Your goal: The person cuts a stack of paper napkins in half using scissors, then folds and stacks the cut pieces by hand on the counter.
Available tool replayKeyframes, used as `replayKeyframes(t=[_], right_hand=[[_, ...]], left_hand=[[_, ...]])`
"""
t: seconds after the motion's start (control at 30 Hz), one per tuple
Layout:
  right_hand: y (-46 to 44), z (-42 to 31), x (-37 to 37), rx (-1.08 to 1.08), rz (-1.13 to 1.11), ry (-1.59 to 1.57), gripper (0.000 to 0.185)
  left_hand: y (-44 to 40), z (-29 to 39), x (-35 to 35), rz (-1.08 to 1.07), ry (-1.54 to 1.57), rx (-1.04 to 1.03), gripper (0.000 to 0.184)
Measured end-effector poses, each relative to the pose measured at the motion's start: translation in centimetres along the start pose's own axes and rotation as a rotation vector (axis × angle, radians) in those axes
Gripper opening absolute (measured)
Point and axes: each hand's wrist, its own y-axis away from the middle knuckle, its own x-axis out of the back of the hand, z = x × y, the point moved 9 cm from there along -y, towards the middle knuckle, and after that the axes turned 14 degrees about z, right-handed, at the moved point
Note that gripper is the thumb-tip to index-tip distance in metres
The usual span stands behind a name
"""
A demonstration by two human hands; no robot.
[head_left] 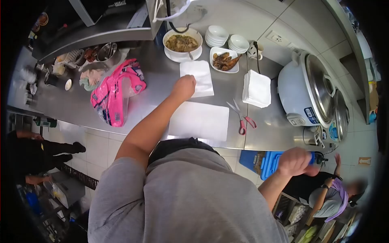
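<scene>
My left hand (185,87) is closed, its curled fingers at a folded white paper (202,77) on the steel counter. Whether it pinches the paper's edge or presses on it is partly hidden. Flat on the counter nearer my body lies a larger white sheet (202,121). To the right of the sheet is a pair of scissors with red handles (245,121), blades apart. A stack of white papers (257,89) sits beyond them. My right hand (295,162) hangs in the air off the counter's front edge, curled and blurred, with nothing visible in it.
At the back stand a bowl of stew (182,42), a dish of fried fish (225,60) and stacked white bowls (216,35). A large rice cooker (298,93) is on the right, a pink plastic-wrapped bundle (117,93) on the left. Other people (330,194) stand nearby.
</scene>
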Motion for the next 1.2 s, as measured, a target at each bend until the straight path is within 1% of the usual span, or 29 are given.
replayKeyframes(t=[0.03,0.07,0.1,0.17,0.2,0.23,0.3,0.37,0.4,0.43,0.5,0.53,0.57,0.6,0.63,0.7,0.77,0.87,0.97,1.0,1.1,1.13,1.17,1.2], right_hand=[[-1.1,-2.3,1.7,-0.037,0.189,-0.444,0.034],[-1.4,-2.8,2.9,-0.070,0.390,-0.892,0.041],[-1.5,-2.4,1.5,-0.136,0.348,-0.826,0.042],[-2.8,-0.7,-2.5,-0.249,0.238,-0.700,0.044],[-3.4,-0.5,-2.6,-0.192,0.413,-0.696,0.045],[-4.0,-0.5,-3.0,-0.127,0.589,-0.694,0.045],[-4.1,-0.5,-2.8,-0.151,0.673,-0.792,0.047],[-4.4,-0.9,-2.8,-0.333,0.478,-0.985,0.047],[-4.4,0.1,-3.1,-0.365,0.450,-0.967,0.049],[-4.8,0.3,-3.8,-0.331,0.346,-0.990,0.047],[-5.2,0.1,-4.6,-0.264,0.145,-1.021,0.049],[-5.5,-3.1,-5.6,-0.349,0.383,-1.053,0.051],[-5.7,-4.7,-5.9,-0.374,0.490,-1.092,0.059],[-5.9,-6.3,-6.2,-0.394,0.598,-1.125,0.072],[-6.2,-6.0,-6.0,-0.363,0.567,-1.171,0.081],[-6.8,-4.8,-6.0,-0.308,0.347,-1.316,0.090],[-6.7,-2.0,-5.1,-0.256,-0.034,-1.492,0.085],[-6.1,-0.6,-5.8,-0.034,-0.483,-1.622,0.087],[-6.6,-0.6,-6.1,-0.171,-0.249,-1.583,0.091],[-6.4,-1.7,-6.0,-0.413,0.160,-1.360,0.095],[-6.8,-2.2,-5.7,-0.394,0.255,-1.442,0.098],[-6.8,-2.1,-5.5,-0.366,0.237,-1.394,0.100],[-7.1,-2.1,-5.9,-0.244,-0.038,-1.531,0.101],[-7.2,-0.5,-5.9,-0.119,-0.323,-1.648,0.101]], left_hand=[[0.2,0.2,0.2,0.034,0.032,0.029,0.008],[0.0,0.6,0.9,0.065,0.062,0.046,0.007],[-0.3,1.3,1.4,0.097,0.099,0.064,0.006],[-1.0,4.4,4.1,0.264,0.219,-0.155,0.006],[0.0,5.9,5.4,0.334,0.278,-0.250,0.008],[0.1,7.1,6.4,0.327,0.300,-0.261,0.008],[-0.1,9.6,8.6,0.306,0.344,-0.294,0.009],[-0.1,11.0,9.9,0.265,0.405,-0.244,0.008],[0.0,11.7,10.4,0.243,0.438,-0.219,0.008],[0.1,12.6,11.1,0.222,0.420,-0.225,0.006],[0.4,14.2,12.3,0.173,0.395,-0.239,0.002],[0.9,14.8,12.8,0.164,0.409,-0.252,0.002],[1.1,15.4,13.3,0.157,0.423,-0.271,0.002],[1.3,15.9,13.9,0.153,0.436,-0.293,0.002],[1.4,16.5,14.3,0.127,0.457,-0.293,0.002],[1.8,17.2,15.1,0.081,0.487,-0.289,0.003],[2.1,17.6,15.7,0.057,0.487,-0.279,0.004],[2.5,17.9,16.4,0.019,0.496,-0.247,0.004],[2.8,18.1,16.6,-0.005,0.486,-0.225,0.006],[2.8,18.2,16.7,-0.008,0.477,-0.222,0.006],[2.9,18.5,17.0,-0.026,0.447,-0.237,0.007],[3.0,18.7,17.1,-0.030,0.449,-0.249,0.008],[3.0,18.7,17.1,-0.034,0.448,-0.256,0.008],[3.1,18.7,17.2,-0.037,0.446,-0.260,0.009]])
